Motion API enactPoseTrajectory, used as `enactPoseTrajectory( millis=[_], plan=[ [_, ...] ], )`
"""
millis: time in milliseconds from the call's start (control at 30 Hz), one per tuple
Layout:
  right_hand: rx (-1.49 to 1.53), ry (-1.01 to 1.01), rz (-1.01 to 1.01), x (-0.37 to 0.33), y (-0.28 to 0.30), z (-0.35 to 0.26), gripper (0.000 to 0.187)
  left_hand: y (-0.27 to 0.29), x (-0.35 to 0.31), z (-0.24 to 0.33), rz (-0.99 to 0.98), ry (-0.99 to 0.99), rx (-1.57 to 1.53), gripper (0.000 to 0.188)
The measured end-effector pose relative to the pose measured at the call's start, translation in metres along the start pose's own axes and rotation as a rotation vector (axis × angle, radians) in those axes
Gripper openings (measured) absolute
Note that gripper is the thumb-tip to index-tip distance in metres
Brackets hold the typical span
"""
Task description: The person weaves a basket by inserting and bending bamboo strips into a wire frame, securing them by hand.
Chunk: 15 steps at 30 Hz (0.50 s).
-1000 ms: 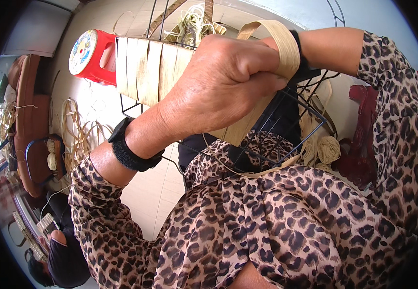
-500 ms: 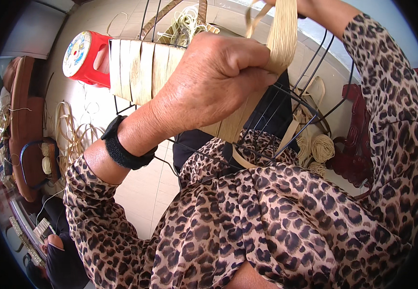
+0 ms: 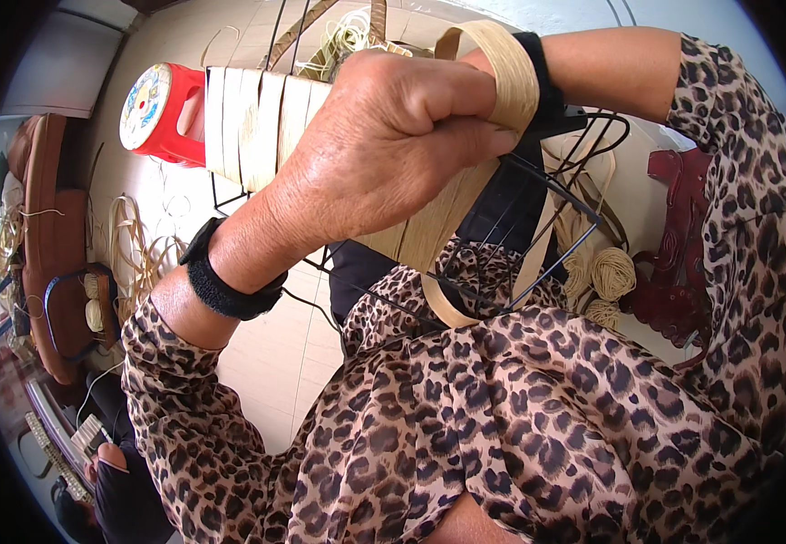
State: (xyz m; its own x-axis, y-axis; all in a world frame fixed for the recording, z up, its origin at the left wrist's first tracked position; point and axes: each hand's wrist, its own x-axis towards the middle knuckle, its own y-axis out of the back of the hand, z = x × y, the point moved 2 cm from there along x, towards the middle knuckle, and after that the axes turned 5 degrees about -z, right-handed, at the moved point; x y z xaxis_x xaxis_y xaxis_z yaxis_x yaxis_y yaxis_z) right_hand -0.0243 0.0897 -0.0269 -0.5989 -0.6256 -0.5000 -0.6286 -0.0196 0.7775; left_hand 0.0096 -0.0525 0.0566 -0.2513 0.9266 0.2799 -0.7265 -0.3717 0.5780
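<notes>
Head view: a person leans over an open black wire frame [image 3: 598, 219], set at a tilt above the lap; the work looks like winding flat fibre round it.
Wrapped panel: side-by-side pale tan bands [image 3: 239, 122] cover the left part of the frame, while bare wires show at its right.
Pale tan flat fibre strip [image 3: 511, 77]: at the frame's upper side, arching in a loose loop beside the right wrist.
Left hand [image 3: 379, 150]: above the frame's middle, grip clamped on the strip between thumb and curled forefinger.
Right hand [image 3: 477, 61]: beyond the frame's upper side, mostly hidden behind the loop and the left hand; whether its grip is together or apart cannot be told.
Winding well: the left pinch should hold firm so finished turns do not slacken; the right hand should draw the loop down flat, untwisted, its edge snug against the last band.
Likely trouble: the loop could catch on the black wristband [image 3: 547, 77] or a bare wire, so clearing both before tightening seems wise.
Around the frame: red plastic stool [image 3: 175, 136] to its left, cream twine ball [image 3: 612, 274] to its right.
</notes>
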Motion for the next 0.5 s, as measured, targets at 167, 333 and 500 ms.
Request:
enactPoseTrajectory(
  millis=[167, 333, 500],
  plan=[
    [-0.011, -0.005, -0.004, -0.001, -0.001, 0.002, 0.022, -0.003, 0.000, 0.001, 0.031, -0.038, -0.016, 0.006],
    [-0.062, -0.097, 0.078, -0.028, 0.035, 0.010, 0.022, -0.003, -0.003, 0.001, 0.044, -0.039, -0.036, 0.008],
    [-0.089, -0.203, 0.138, -0.056, 0.061, 0.022, 0.022, -0.004, 0.001, -0.004, 0.103, -0.034, -0.045, 0.007]
  ],
)
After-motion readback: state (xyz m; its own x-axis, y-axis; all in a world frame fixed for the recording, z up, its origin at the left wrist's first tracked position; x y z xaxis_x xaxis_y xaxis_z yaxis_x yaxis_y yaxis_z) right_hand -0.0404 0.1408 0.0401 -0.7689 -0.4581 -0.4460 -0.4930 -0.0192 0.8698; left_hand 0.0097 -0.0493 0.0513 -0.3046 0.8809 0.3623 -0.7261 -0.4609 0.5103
